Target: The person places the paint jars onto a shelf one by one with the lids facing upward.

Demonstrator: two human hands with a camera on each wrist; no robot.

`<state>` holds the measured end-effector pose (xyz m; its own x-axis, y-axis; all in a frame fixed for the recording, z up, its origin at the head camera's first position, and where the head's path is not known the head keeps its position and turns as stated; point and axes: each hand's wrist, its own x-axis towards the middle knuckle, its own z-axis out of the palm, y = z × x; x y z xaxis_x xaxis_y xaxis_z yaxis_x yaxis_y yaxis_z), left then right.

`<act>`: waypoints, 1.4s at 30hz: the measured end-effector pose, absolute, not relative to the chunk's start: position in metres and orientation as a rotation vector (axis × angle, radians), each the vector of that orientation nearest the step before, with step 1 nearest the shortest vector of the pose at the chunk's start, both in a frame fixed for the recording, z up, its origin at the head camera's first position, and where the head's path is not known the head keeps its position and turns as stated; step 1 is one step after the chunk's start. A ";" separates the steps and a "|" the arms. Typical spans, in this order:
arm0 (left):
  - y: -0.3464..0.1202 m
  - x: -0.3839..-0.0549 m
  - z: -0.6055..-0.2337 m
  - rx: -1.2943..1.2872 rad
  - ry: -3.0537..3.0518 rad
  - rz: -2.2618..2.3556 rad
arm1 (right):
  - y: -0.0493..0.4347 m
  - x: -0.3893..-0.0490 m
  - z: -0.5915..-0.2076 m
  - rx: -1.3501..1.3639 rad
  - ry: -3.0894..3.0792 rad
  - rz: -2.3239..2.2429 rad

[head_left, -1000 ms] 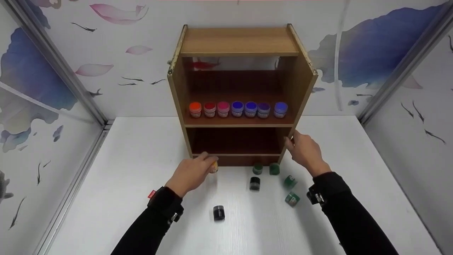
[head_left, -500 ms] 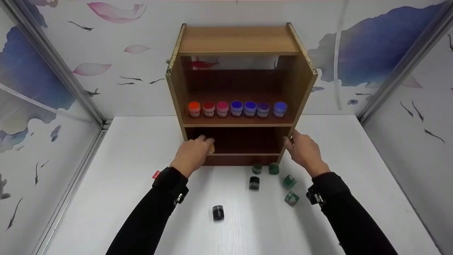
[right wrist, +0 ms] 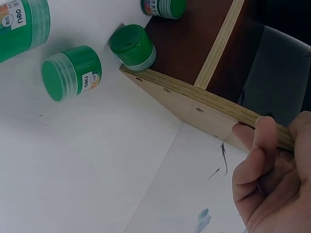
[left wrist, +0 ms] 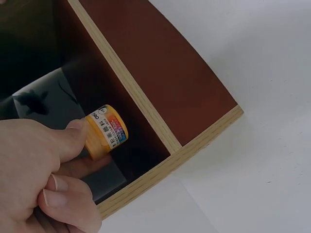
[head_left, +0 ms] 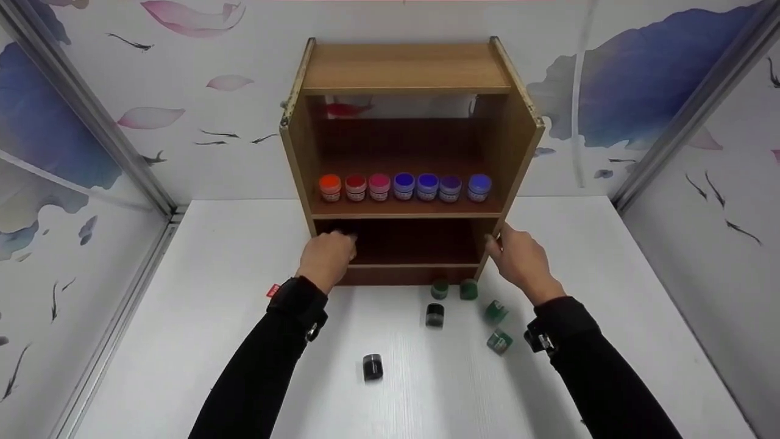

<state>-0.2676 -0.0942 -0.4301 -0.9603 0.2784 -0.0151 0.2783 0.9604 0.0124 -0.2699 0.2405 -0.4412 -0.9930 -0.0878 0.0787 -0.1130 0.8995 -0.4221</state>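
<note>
Two-handed, worked at a wooden cabinet (head_left: pixel 407 67) on a white table (head_left: pixel 164 341). Saw nearest one black jar (head_left: pixel 373 367) alone on the tabletop, then a second dark jar (head_left: pixel 435 315) and four green jars (head_left: pixel 499 341) scattered near the cabinet's right front corner.

With the right hand (head_left: pixel 521 256), gripped the cabinet's right front edge, fingers bent. With the left hand (head_left: pixel 328 256), reached into the left end of the lower compartment (head_left: pixel 420 241) and pinched a yellow paint jar (left wrist: pixel 104 128) between thumb and fingers. Could not tell about contact with the compartment floor.

Judged the jar light and stiff, probably hard plastic, smooth enough to slide in a loose pinch but hardly fragile. Seemed best taken around the middle, across the label (left wrist: pixel 103 125), without hard squeezing.

Compared with one second earlier, had carried the jar from in front of the base board (head_left: pixel 408 276) to inside the compartment, hidden from the head view. Kept the right-hand hold and left the loose jars as before. Farther back, left unchanged seven jars (head_left: pixel 403 186) along the upper shelf (head_left: pixel 405 215): orange, reds, blues and purples.
</note>
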 end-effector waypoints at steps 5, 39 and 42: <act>-0.095 -0.268 -0.433 0.424 3.143 -0.064 | 0.240 -0.269 -0.441 0.172 -2.998 0.673; -0.085 -0.266 -0.443 0.442 3.167 -0.298 | 0.240 -0.270 -0.443 0.165 -2.972 0.644; -0.082 -0.261 -0.443 0.542 3.188 -0.220 | 0.240 -0.270 -0.444 0.173 -2.969 0.639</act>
<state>-0.2607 -0.0822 -0.4435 -0.9393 0.3349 0.0751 0.3214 0.9350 -0.1497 -0.2698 0.2404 -0.4436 -0.9886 -0.0895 0.1213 -0.1315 0.9055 -0.4035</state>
